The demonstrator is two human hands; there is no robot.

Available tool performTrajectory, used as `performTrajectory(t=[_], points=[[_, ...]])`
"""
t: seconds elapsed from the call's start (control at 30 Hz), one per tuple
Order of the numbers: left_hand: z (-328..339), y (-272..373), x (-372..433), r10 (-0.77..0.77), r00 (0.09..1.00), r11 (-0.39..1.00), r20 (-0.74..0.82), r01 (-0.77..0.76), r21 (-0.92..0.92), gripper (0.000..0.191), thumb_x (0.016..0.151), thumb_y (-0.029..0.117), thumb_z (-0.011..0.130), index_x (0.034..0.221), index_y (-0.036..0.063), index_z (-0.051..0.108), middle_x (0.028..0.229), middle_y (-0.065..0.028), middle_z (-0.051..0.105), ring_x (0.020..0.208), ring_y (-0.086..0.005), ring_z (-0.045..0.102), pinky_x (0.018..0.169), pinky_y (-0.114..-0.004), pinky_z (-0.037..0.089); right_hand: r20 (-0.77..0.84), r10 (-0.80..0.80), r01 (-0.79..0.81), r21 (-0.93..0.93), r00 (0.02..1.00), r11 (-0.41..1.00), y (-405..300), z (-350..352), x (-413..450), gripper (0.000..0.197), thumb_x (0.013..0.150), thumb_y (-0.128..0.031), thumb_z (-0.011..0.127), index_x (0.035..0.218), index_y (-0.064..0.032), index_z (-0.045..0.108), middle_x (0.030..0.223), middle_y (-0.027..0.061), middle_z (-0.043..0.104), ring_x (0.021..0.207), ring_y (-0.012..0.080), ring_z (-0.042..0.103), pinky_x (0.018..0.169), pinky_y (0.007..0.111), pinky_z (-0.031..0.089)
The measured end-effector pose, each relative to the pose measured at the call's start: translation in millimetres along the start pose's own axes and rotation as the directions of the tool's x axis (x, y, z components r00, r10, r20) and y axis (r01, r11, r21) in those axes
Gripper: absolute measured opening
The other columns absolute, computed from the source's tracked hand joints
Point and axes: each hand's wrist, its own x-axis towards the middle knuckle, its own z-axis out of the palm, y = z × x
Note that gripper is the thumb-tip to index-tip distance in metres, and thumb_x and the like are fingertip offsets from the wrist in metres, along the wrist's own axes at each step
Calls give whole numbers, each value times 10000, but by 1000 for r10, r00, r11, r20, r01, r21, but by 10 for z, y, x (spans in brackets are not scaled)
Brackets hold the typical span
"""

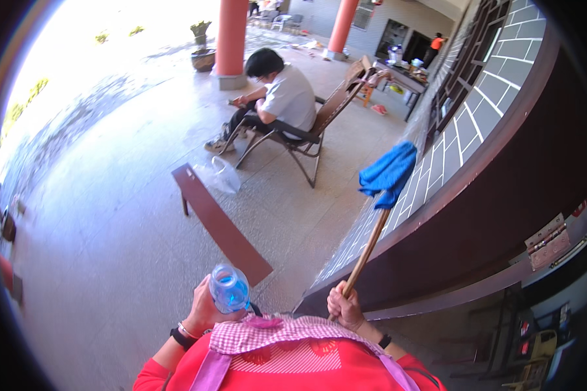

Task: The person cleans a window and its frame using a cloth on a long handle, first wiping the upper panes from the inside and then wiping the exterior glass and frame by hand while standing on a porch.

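My left hand (203, 305) is closed around a clear bottle (230, 289) with blue liquid inside; its open mouth faces up toward the camera. In my right hand (345, 305) is a wooden stick (368, 251), slanting up and away from me. A blue cloth (390, 172) hangs bunched over the stick's far end, close to the tiled wall. Both hands are near the front of my body, the bottle to the left and the stick to the right.
A narrow reddish-brown bench (225, 222) stands ahead, beside a plastic bag (223, 176). Beyond it a person (288, 97) sits in a folding recliner (330, 110). A dark door frame (450, 215) and tiled wall (462, 134) run along the right. Further back are red columns (231, 39) and a table (401, 76).
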Motion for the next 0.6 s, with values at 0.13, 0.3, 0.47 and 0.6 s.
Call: performTrajectory(t=[0.13, 0.3, 0.47, 0.6], points=[[-32, -193, 470, 152, 985, 986, 86, -145, -79, 627, 510, 317, 753, 1020, 51, 504, 896, -116, 570, 795, -288, 551, 733, -371, 443, -157, 4, -8, -23, 988, 1000, 51, 150, -75, 233, 871, -94, 471, 681, -132, 340, 495, -35, 260, 387, 49, 247, 341, 207, 208], [101, -294, 875, 242, 951, 953, 191, -197, -229, 627, 512, 340, 747, 1016, 55, 505, 890, -105, 569, 791, -271, 550, 746, -360, 435, -180, -9, 2, -38, 984, 999, -74, 175, 3, 238, 883, -114, 463, 679, -125, 342, 487, -42, 275, 376, 42, 248, 337, 198, 199], [391, -288, 1335, 303, 912, 929, 275, -219, -298, 603, 513, 291, 760, 1011, 47, 524, 883, -102, 563, 787, -252, 558, 736, -317, 440, -95, -61, 44, -174, 994, 984, -324, 117, 185, 214, 891, -96, 446, 698, -108, 356, 496, -47, 286, 382, 33, 261, 342, 198, 204], [569, -90, 1638, 299, 891, 875, 341, -113, -471, 639, 511, 296, 772, 1032, 34, 512, 923, -98, 567, 843, -226, 569, 771, -323, 437, -59, -84, 67, -239, 995, 969, -510, -3, 316, 211, 893, -110, 452, 701, -102, 365, 497, -44, 301, 383, 33, 268, 341, 199, 208]])
